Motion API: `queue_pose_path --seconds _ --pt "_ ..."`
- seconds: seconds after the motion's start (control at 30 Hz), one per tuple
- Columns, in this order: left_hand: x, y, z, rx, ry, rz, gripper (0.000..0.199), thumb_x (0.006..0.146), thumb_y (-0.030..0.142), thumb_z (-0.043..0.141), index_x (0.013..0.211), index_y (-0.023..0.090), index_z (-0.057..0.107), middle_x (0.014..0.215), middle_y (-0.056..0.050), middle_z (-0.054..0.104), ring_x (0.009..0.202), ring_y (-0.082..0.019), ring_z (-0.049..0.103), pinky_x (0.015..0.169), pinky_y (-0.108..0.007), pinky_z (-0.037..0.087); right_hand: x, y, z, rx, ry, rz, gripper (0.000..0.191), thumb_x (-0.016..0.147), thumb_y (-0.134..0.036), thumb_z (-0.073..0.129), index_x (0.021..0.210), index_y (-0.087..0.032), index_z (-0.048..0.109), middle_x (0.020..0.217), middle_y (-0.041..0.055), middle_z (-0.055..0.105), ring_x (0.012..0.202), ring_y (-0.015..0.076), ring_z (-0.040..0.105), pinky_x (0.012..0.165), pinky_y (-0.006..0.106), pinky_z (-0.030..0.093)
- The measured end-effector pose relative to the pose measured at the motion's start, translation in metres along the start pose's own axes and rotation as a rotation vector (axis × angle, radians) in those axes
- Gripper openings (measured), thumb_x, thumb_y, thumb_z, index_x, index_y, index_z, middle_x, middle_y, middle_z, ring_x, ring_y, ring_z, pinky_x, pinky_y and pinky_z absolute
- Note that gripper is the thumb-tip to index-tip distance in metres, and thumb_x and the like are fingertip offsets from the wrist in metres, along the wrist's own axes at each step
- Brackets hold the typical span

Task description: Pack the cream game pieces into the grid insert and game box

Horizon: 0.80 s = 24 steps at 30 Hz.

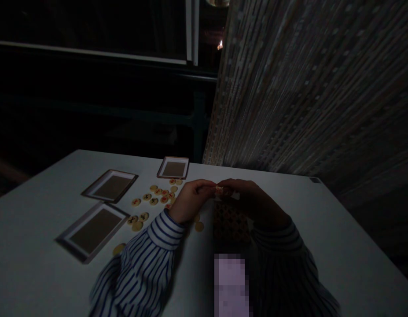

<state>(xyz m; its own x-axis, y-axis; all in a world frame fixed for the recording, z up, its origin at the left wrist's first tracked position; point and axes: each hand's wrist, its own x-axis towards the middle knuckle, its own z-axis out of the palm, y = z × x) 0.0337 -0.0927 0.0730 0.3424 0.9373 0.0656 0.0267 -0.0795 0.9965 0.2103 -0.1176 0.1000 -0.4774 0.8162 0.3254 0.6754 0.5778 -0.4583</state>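
Observation:
My left hand and my right hand meet above the table, fingertips pinched together. Between them shows a small round Chinese chess piece with reddish marking; both hands appear to grip it. Just below my right hand, in shadow, lies a block of Chinese chess pieces set in close rows; whether a box holds them is too dark to tell. Loose Chinese chess pieces, some marked red, some black, some showing blank faces, are scattered left of my left hand, which hides part of them.
Three framed rectangular panels lie on the white table: a far frame, a left frame and a nearer frame. A hanging string curtain borders the far right side. A pixelated lilac patch covers the near middle.

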Motion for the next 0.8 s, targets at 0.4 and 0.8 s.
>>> queue_pose_path --seconds 0.4,0.8 --pt "0.001 -0.003 0.003 -0.017 -0.012 -0.046 0.019 0.071 0.022 0.061 0.086 0.011 0.062 0.076 -0.004 0.068 0.072 -0.013 0.063 0.069 -0.025 0.049 0.002 0.0 0.004 -0.161 0.01 -0.045 0.019 0.083 -0.031 0.051 0.093 -0.018 0.06 0.082 0.0035 0.063 0.076 0.0131 0.053 0.067 0.025 0.038" --pt "0.003 -0.012 0.002 0.143 0.003 -0.001 0.023 0.072 0.027 0.058 0.089 0.012 0.059 0.069 -0.002 0.063 0.063 -0.012 0.058 0.059 -0.023 0.044 0.002 0.003 0.009 -0.253 -0.017 0.001 0.019 0.083 -0.03 0.048 0.093 -0.02 0.06 0.082 0.0026 0.064 0.074 0.0129 0.054 0.065 0.024 0.036"
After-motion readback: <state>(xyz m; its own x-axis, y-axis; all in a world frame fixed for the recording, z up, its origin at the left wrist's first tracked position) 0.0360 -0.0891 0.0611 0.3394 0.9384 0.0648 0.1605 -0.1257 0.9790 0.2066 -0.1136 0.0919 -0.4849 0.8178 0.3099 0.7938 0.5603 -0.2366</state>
